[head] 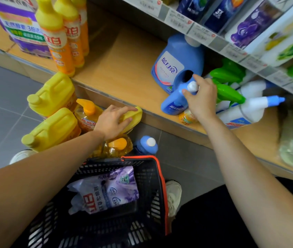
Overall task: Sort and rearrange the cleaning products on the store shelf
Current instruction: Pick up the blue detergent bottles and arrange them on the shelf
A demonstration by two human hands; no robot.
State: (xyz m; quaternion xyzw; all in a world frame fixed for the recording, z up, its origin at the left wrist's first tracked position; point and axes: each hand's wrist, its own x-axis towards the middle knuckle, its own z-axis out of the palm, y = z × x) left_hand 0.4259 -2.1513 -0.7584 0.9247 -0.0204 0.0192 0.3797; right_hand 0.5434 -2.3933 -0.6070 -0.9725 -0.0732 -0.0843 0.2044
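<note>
My right hand grips the white-capped neck of a small blue bottle standing at the front of the wooden shelf. Behind it stands a large blue detergent jug. My left hand rests on top of a yellow jug on the floor, fingers curled over it. Two more yellow jugs and orange pump bottles stand beside it. Another small blue bottle is on the floor.
A black basket with an orange rim holds a purple refill pouch below me. Tall yellow bottles stand at the shelf's left. Green and white spray bottles crowd the right. An upper shelf with price tags overhangs.
</note>
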